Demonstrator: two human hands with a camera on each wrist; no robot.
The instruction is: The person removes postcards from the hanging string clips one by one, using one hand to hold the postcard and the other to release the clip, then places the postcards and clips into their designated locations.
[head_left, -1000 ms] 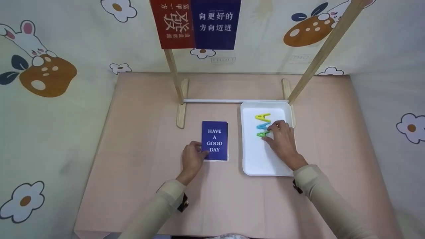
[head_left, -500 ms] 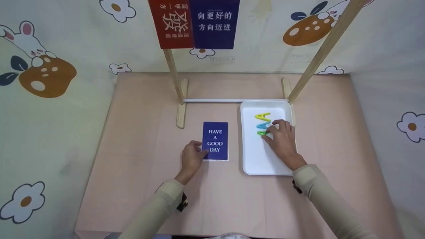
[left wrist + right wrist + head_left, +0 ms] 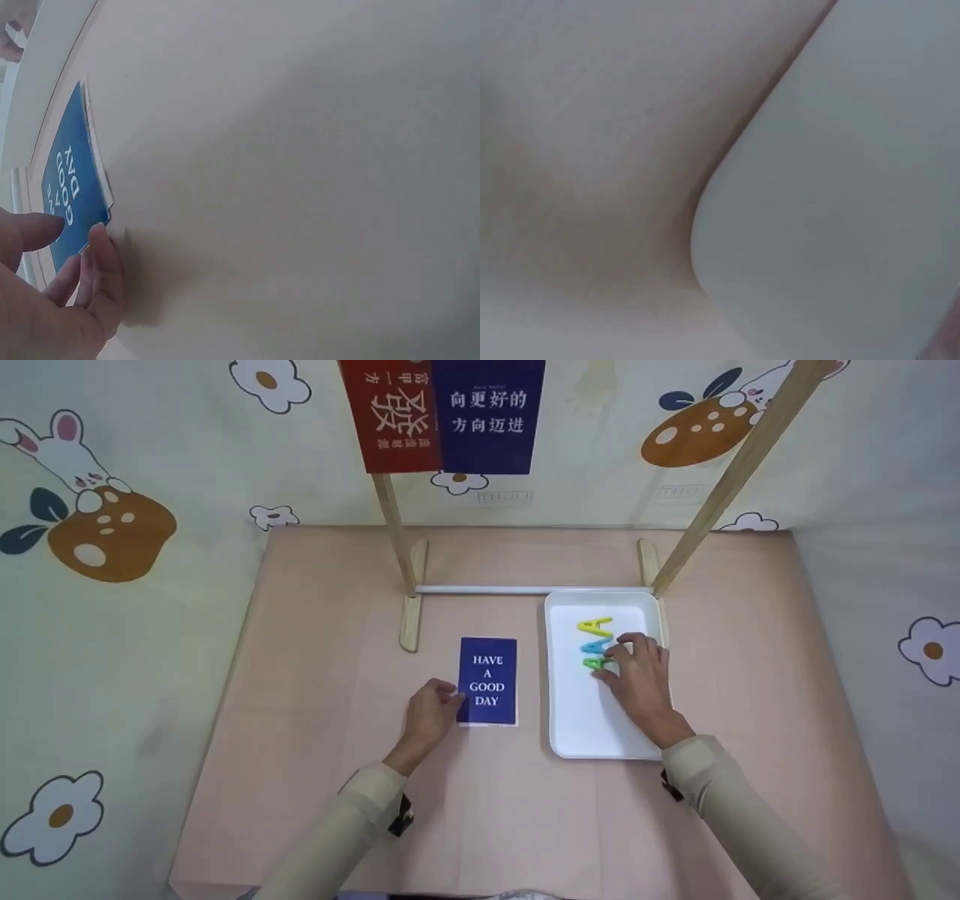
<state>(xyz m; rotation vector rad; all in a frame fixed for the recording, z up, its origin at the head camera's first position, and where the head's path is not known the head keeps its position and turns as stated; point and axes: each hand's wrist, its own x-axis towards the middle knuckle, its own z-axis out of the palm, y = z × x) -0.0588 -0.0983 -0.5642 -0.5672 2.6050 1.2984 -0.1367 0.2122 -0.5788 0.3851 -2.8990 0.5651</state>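
A small stack of blue cards (image 3: 489, 676), printed "HAVE A GOOD DAY", lies left of a white tray (image 3: 585, 727). My left hand (image 3: 431, 716) is at its lower left edge. In the left wrist view, the thumb is over the card and the fingertips are right at its border, with a gap between them. Over the tray, my right hand (image 3: 641, 679) pinches the green clothespin (image 3: 593, 663) between thumb and index finger. Beyond it lie a blue clothespin (image 3: 594, 648) and a yellow clothespin (image 3: 592, 626). The right wrist view shows mostly tray and table.
A wooden frame with slanted posts (image 3: 739, 480) stands at the back, joined low down by a white rod (image 3: 510, 590) behind the tray. Above the left post hang a red card (image 3: 401, 420) and a blue card (image 3: 489, 450). Patterned walls enclose the table (image 3: 315, 720).
The cards in the stack now line up more evenly. My left hand has drawn slightly left, its thumb sliding back to the stack's edge. The right hand has stayed at the green clothespin.
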